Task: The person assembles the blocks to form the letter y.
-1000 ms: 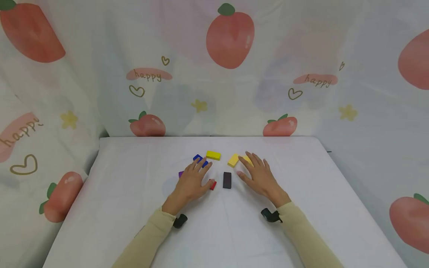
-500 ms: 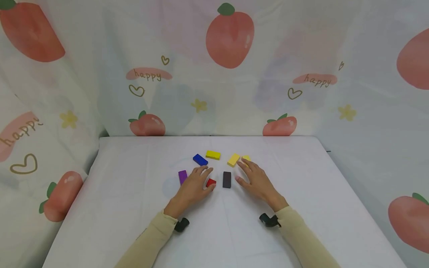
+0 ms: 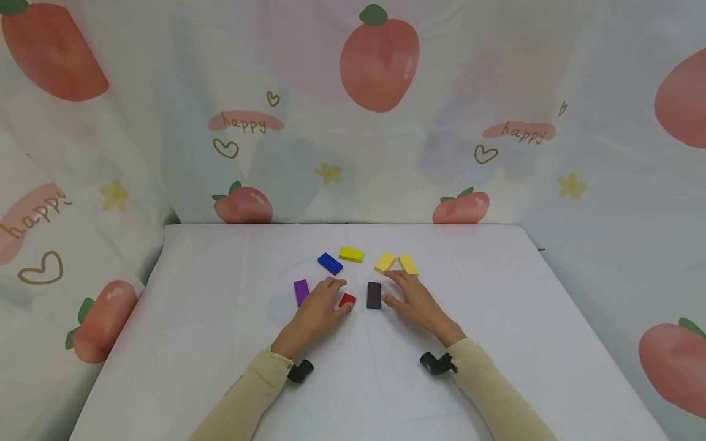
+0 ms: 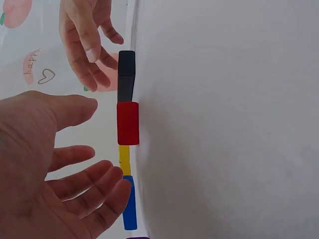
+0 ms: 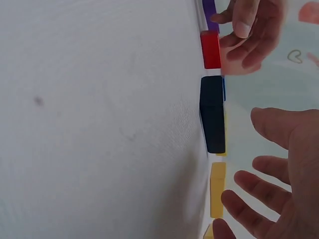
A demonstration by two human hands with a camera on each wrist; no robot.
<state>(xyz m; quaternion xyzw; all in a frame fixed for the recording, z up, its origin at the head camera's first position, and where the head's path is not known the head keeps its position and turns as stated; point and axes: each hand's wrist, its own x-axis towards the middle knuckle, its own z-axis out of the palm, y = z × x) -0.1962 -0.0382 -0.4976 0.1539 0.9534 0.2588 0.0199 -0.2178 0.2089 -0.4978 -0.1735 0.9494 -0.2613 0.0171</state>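
My left hand (image 3: 313, 311) hovers over the table with loosely bent fingers, holding nothing. Between its thumb and fingers the red block (image 3: 347, 299) shows, partly covered by the thumb in the head view. Beside that hand lies a purple block (image 3: 300, 290). My right hand (image 3: 423, 305), fingers spread and slightly bent, is just right of the black block (image 3: 374, 295); it holds nothing either. In the right wrist view its thumb and fingers stand above the black block and a pale yellow block (image 5: 217, 191), with air between.
Farther back on the white-covered table (image 3: 193, 343) lie a blue block (image 3: 330, 264), a bright yellow block (image 3: 351, 255) and two pale yellow blocks, one left (image 3: 385, 262), one right (image 3: 408, 264). A printed curtain (image 3: 309, 73) hangs behind and at both sides.
Both hands have drawn back toward the body with fingers bending more, the right one also shifting left toward the black block. The blue, purple and right pale yellow blocks are now less covered.
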